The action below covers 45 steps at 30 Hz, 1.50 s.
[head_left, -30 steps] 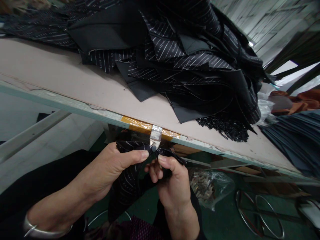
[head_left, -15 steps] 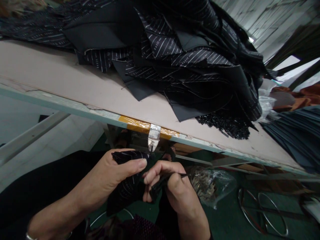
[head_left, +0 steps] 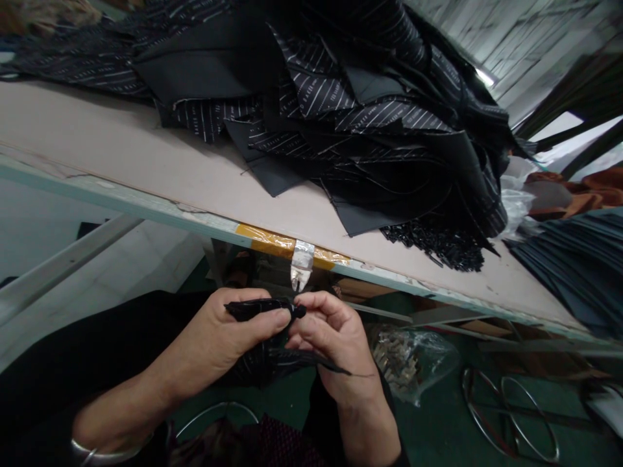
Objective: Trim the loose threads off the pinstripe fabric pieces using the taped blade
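My left hand is closed on a folded black cloth, thumb on top, its bunched dark end poking out past the thumb tip. White stripes show on the part of it hanging below. Against that bunched end are the curled fingers of my right hand, just under the table edge. A thin black tail of cloth crosses the right palm and trails off in a thread. Directly above the fingers, a metal prong with a split tip points down, taped to the table edge.
A large pile of black cloth pieces with white printed stripes covers the back of the table. Small shiny black bits lie in a heap beside it. Dark blue cloth is stacked rightward. Below are a plastic bag and metal rings.
My right hand has moved up and left to the end of the cloth at my left thumb. The black tail now stretches across the right palm instead of being bunched in the fingers.
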{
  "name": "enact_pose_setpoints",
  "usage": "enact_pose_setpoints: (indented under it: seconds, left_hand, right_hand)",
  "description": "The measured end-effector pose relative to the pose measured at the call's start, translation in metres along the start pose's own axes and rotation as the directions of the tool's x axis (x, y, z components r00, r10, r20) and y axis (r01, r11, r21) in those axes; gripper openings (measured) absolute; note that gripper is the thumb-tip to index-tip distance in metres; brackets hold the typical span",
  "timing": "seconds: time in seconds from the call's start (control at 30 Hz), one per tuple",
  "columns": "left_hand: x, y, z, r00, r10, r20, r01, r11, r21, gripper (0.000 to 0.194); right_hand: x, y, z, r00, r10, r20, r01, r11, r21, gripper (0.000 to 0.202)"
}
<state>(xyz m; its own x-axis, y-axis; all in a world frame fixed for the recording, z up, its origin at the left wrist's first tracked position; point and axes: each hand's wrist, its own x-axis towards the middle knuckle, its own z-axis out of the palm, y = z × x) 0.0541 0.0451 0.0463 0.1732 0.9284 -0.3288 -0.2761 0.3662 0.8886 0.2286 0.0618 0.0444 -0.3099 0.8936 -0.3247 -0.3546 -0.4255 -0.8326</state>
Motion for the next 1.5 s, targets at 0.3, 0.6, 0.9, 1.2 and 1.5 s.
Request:
enact_pose_setpoints:
  seconds: [0.3, 0.6, 0.9, 1.2, 1.5]
  left_hand:
    - [-0.01, 0.004, -0.002, 0.988, 0.027, -0.15, -0.013, 0.996, 0.091, 0.049]
    - [-0.018, -0.009, 0.009, 0.99, 0.018, 0.137, -0.018, 1.0, 0.002, 0.029]
    - [-0.014, -0.009, 0.019, 0.97, -0.174, 0.167, 0.204, 0.963, -0.179, 0.045]
    - [-0.008, -0.011, 0.02, 0.936, -0.185, 0.299, 0.258, 0.939, -0.227, 0.055]
    - [-0.007, -0.013, 0.021, 0.944, -0.156, 0.289, 0.236, 0.935, -0.264, 0.052]
  right_hand:
    - [-0.016, -0.008, 0.0, 0.903, -0.423, -0.076, 0.348, 0.824, -0.448, 0.012]
    - [-0.035, -0.017, -0.005, 0.603, -0.639, 0.478, 0.616, -0.009, -0.788, 0.012]
    - [-0.047, -0.02, -0.004, 0.635, -0.511, 0.58, 0.607, -0.135, -0.783, 0.026]
    - [-0.055, -0.021, 0.0, 0.725, -0.433, 0.535, 0.6, 0.017, -0.8, 0.032]
    - [-0.055, -0.019, 0.001, 0.698, -0.467, 0.543, 0.605, -0.02, -0.796, 0.031]
